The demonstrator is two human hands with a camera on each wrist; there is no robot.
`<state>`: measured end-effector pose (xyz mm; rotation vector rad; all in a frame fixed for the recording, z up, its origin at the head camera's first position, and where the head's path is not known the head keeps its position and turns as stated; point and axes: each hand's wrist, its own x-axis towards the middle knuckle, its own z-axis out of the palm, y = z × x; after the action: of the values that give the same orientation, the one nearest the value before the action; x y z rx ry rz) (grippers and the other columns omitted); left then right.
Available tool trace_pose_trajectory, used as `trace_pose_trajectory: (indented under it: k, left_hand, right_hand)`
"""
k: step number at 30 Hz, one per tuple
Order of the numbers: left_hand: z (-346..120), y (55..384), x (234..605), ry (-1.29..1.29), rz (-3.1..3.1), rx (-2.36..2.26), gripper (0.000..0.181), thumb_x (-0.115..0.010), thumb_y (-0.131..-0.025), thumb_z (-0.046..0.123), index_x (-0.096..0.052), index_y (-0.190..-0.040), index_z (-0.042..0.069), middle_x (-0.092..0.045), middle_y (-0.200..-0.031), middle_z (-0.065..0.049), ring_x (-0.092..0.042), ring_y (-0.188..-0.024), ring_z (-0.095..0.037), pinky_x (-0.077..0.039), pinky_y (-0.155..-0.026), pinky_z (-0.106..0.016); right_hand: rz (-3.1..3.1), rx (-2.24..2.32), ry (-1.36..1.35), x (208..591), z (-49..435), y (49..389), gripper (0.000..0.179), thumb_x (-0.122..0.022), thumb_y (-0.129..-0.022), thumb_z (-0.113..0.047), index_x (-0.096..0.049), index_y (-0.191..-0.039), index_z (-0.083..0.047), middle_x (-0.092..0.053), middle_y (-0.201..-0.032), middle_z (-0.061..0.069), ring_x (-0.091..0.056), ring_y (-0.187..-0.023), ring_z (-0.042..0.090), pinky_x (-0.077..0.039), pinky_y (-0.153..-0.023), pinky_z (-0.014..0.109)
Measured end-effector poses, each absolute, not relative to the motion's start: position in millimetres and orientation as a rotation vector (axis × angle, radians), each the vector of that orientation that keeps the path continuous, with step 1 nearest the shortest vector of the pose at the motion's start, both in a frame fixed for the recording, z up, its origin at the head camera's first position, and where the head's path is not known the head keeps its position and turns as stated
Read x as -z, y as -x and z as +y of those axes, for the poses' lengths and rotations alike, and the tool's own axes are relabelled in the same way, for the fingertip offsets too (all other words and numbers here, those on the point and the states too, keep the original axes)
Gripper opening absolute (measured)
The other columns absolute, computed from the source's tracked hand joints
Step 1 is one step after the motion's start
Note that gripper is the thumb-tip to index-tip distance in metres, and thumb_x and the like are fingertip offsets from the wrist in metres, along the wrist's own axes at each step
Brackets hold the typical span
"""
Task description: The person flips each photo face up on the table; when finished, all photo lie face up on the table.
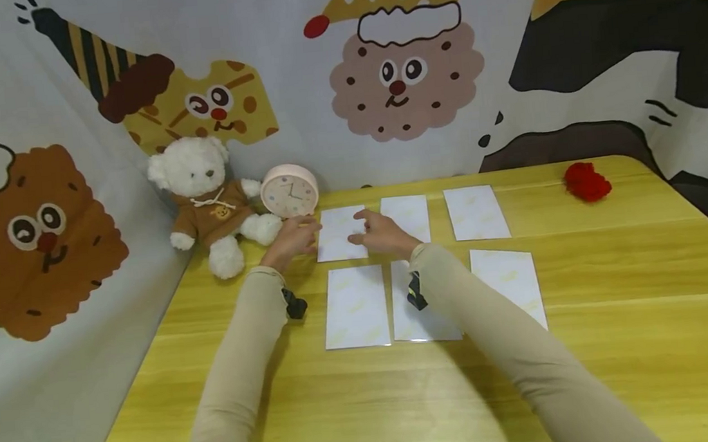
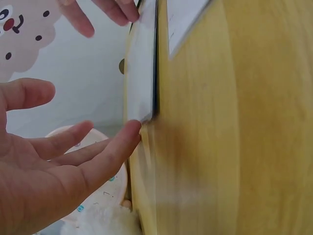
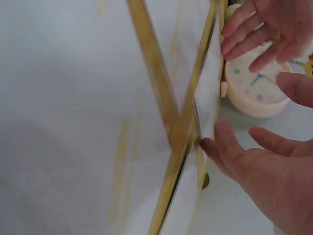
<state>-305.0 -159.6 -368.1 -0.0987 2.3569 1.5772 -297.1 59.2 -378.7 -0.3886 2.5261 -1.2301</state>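
A white card [image 1: 338,239] lies flat at the back left of a two-row layout of white cards. At its left edge is my left hand [image 1: 293,242], fingers spread; in the left wrist view one fingertip [image 2: 132,128] touches the card's corner. My right hand [image 1: 387,233] is over the same card's right side, thumb and fingers apart. In the right wrist view its lower fingertips [image 3: 210,146] are at the card edge; whether they press on it I cannot tell. Neither hand grips anything.
More white cards lie alongside: back middle [image 1: 406,211], back right [image 1: 477,213], front left [image 1: 356,307], front middle [image 1: 421,323] and front right [image 1: 514,278]. A white teddy bear [image 1: 216,214] and pink clock [image 1: 289,191] stand back left. A red fuzzy object [image 1: 587,182] lies back right.
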Motion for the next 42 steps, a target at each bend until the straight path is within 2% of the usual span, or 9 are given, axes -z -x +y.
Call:
trace_pose_trajectory:
  k: [4,13,21,27,31,36,42]
  left_hand:
    - [-154,307,369,0.116,2.392,-1.527,0.057,-0.051,-0.104,0.029,-0.037,-0.152,0.002,-0.041,-0.155,-0.02,-0.046,-0.14,-0.035,-0.051,-0.11,-0.045]
    - [-157,309,371,0.17,2.314,-1.618,0.056,-0.049,-0.104,0.028,-0.037,-0.153,0.003,-0.039,-0.158,-0.017,-0.047,-0.14,-0.036,-0.052,-0.108,-0.047]
    - [-158,310,367,0.164,2.255,-1.73,0.058,-0.048,-0.105,0.027,-0.034,-0.153,-0.002,-0.039,-0.153,-0.022,-0.046,-0.136,-0.036,-0.05,-0.11,-0.048]
    - [-157,312,367,0.151,2.254,-1.784,0.05,-0.047,-0.106,0.021,-0.042,-0.148,-0.006,-0.049,-0.147,-0.024,-0.051,-0.132,-0.035,-0.049,-0.111,-0.048]
    - [-159,313,369,0.135,2.259,-1.82,0.044,-0.045,-0.106,0.014,-0.046,-0.145,-0.007,-0.05,-0.146,-0.024,-0.053,-0.13,-0.032,-0.049,-0.111,-0.048]
    - [-159,314,371,0.078,2.231,-1.882,0.045,-0.047,-0.104,0.003,-0.043,-0.148,-0.005,-0.05,-0.148,-0.024,-0.054,-0.13,-0.032,-0.049,-0.112,-0.047]
    - [-156,315,375,-0.036,2.189,-1.952,0.048,-0.049,-0.102,-0.001,-0.042,-0.149,-0.002,-0.052,-0.145,-0.024,-0.06,-0.116,-0.022,-0.048,-0.113,-0.046]
  right_hand:
    - [2.536,1.222,0.353,380,54,295,0.069,-0.062,-0.098,-0.035,-0.033,-0.155,-0.009,-0.041,-0.156,0.023,-0.041,-0.144,0.037,-0.039,-0.119,0.052]
    - [2.525,1.209,0.304,381,43,292,0.072,-0.065,-0.096,-0.033,-0.032,-0.156,-0.011,-0.038,-0.16,0.019,-0.038,-0.148,0.036,-0.033,-0.123,0.052]
    - [2.584,1.099,0.368,382,39,291,0.074,-0.062,-0.098,-0.033,-0.026,-0.159,-0.012,-0.035,-0.162,0.016,-0.032,-0.151,0.034,-0.029,-0.126,0.05]
    - [2.615,1.05,0.466,379,39,289,0.072,-0.058,-0.101,-0.034,-0.024,-0.16,-0.014,-0.035,-0.162,0.016,-0.034,-0.15,0.035,-0.029,-0.126,0.05]
    - [2.635,1.046,0.543,375,38,288,0.067,-0.052,-0.104,-0.035,-0.024,-0.161,-0.016,-0.034,-0.163,0.015,-0.034,-0.15,0.034,-0.029,-0.126,0.049]
    - [2.66,1.031,0.603,371,37,288,0.063,-0.048,-0.105,-0.037,-0.024,-0.161,-0.02,-0.035,-0.163,0.013,-0.035,-0.15,0.034,-0.028,-0.126,0.049]
    - [2.67,1.027,0.609,372,36,291,0.061,-0.042,-0.107,-0.042,-0.022,-0.161,-0.025,-0.039,-0.161,0.014,-0.037,-0.149,0.033,-0.029,-0.126,0.048]
